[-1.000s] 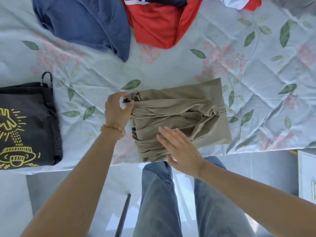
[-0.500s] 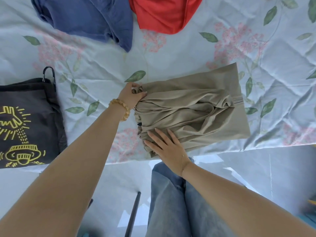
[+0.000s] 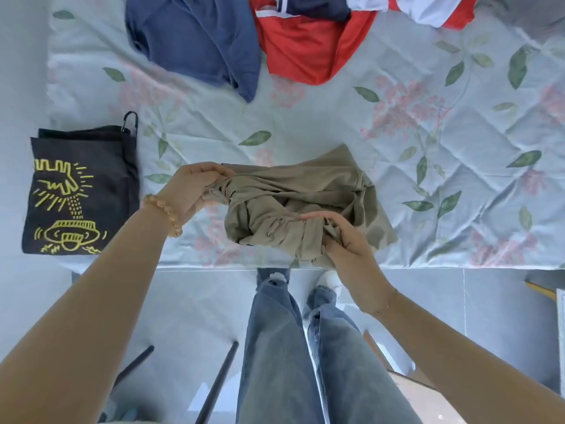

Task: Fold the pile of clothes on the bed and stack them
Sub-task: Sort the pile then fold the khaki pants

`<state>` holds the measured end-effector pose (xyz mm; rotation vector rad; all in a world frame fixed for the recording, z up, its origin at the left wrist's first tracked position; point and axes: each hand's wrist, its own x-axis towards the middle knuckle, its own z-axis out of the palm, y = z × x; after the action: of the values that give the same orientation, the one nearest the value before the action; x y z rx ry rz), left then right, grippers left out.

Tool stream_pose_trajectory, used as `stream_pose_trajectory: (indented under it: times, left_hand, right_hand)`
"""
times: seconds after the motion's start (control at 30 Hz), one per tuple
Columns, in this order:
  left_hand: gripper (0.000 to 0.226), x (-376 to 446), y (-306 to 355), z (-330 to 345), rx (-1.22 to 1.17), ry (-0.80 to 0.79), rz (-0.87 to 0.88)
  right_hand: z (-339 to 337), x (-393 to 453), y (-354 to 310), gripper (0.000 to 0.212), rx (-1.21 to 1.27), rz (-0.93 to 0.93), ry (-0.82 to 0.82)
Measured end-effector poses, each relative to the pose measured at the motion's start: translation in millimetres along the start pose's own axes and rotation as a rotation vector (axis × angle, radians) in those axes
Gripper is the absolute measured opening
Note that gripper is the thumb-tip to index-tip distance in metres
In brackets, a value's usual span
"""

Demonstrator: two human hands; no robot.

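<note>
Khaki garment point(image 3: 305, 197) at bed point(image 3: 336, 123) near edge, 6 o'clock, half bundled. Left hand point(image 3: 189, 186) fingers pinch its 9 o'clock edge; right hand point(image 3: 345, 240) fingers curl around bunched folds at 5 o'clock. Judged light, limp, slippery; hold at corners or seams, else folds slump.

Open floral quilt point(image 3: 305, 123) between the khaki garment point(image 3: 293, 203) and the blue shirt point(image 3: 195, 41) and red jersey point(image 3: 308, 47) farther back. More bare quilt off to the right (wrinkled, nothing on it). Left blocked by the folded black printed garment point(image 3: 79, 194), carabiner point(image 3: 131, 119) at its far corner.
</note>
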<state>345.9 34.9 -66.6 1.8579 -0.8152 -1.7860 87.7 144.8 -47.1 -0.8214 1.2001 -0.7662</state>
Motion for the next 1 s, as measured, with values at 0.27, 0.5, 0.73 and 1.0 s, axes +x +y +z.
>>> stream_pose_trajectory:
  times: [0.27, 0.5, 0.73, 1.0]
  left_hand:
    - [0.026, -130.1, 30.0, -74.3, -0.259, 0.327, -0.186]
    - [0.024, -172.9, 77.0, -162.2, -0.331, 0.333, -0.105]
    - [0.042, 3.9, 48.1, -184.6, -0.211, 0.194, -0.046]
    - [0.059, 78.6, -88.6, -177.7, 0.143, 0.253, -0.057]
  right_hand:
    - [48.8, -18.1, -70.1, 0.033, 0.372, 0.219, -0.078]
    - [118.5, 8.3, -77.5, 0.031, 0.592, 0.478, -0.177]
    - [124.3, 184.7, -12.0, 0.028, 0.582, 0.503, 0.142]
    - [114.5, 230.2, 67.4, 0.016, 0.249, 0.39, 0.46]
